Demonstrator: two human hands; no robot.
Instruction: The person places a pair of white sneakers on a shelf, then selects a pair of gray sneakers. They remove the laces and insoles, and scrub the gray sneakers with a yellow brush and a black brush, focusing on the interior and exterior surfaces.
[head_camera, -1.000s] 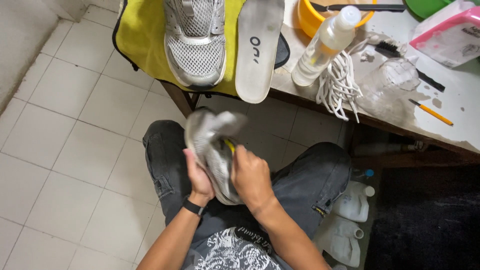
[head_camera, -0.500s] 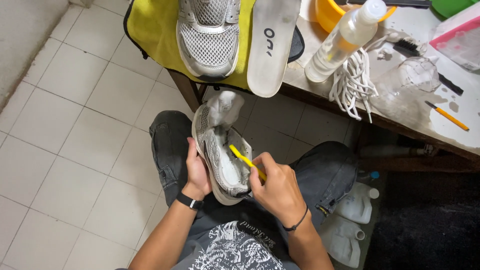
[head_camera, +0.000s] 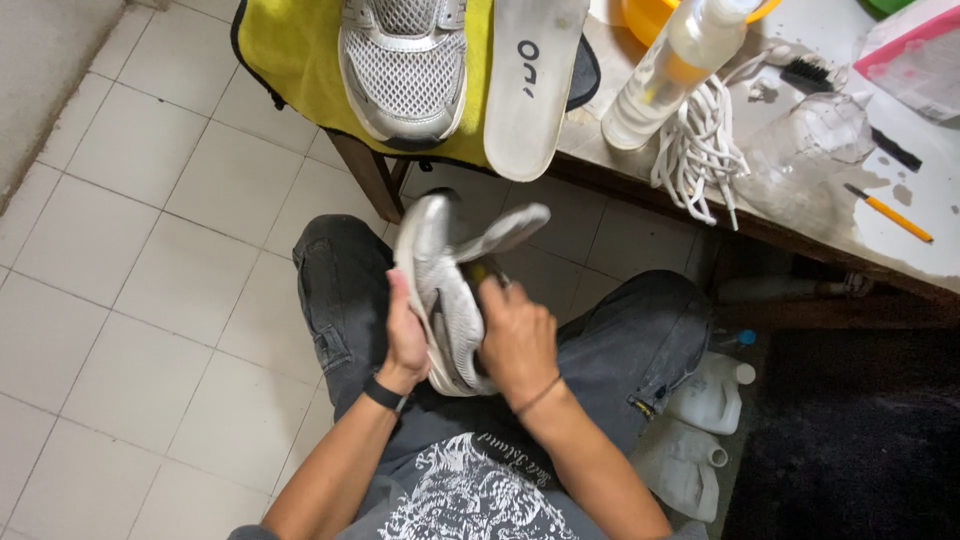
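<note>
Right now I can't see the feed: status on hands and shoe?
Left hand grips shoe over lap. Right hand at its opening, brush mostly hidden. Nothing in the way.

You hold the grey mesh running shoe over your lap, between your left hand and right hand, in front of the bench. On the bench, the second silver mesh shoe lies on the yellow cloth, with the white foam insole just to its right. Right of the insole stands the clear plastic bottle, then the bundle of white laces. Below the bench to your right, two white plastic jugs sit on the floor.
</note>
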